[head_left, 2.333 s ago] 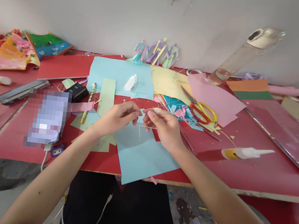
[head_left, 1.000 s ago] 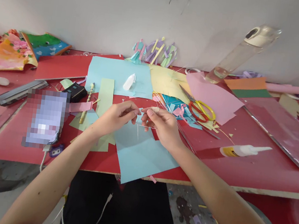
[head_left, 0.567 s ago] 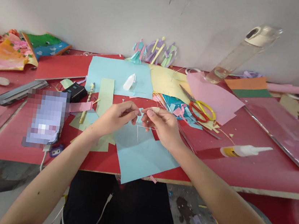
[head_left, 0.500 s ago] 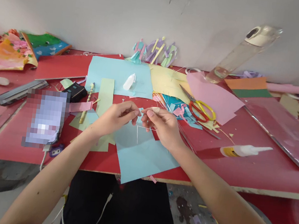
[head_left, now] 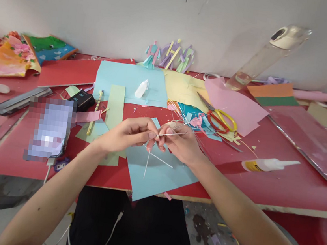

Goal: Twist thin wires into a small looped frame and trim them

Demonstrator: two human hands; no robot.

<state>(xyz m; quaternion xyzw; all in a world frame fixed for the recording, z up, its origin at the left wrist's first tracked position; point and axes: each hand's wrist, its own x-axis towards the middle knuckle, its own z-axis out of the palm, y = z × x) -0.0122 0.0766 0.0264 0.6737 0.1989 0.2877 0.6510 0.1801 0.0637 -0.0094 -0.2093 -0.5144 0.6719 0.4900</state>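
Observation:
My left hand [head_left: 128, 134] is closed, its thumb and fingers pinching a thin white wire [head_left: 161, 160]. Facing it, my right hand [head_left: 183, 143] is closed on the same wire, and the fingertips of both hands meet at one spot. Two straight ends of the wire hang down in a fork below the fingers, while other strands stick out to the right across my right hand. Just how the wire is joined between the fingers is hidden. Under the hands lies a light blue paper sheet [head_left: 156, 181] on the red table [head_left: 106, 177].
Scissors [head_left: 223, 118], loose wires and paper scraps lie right of my hands. Further right is a glue bottle [head_left: 262, 165]; a clear water bottle [head_left: 249, 65] stands behind. A small white bottle [head_left: 141, 89] and paper figures [head_left: 169, 55] are ahead. At left: a phone [head_left: 51, 128], a pencil [head_left: 94, 114].
My hands have come closer together, the right one turning inward. The wire's hanging fork has dropped lower and swung, and strands now show pointing right over my right hand.

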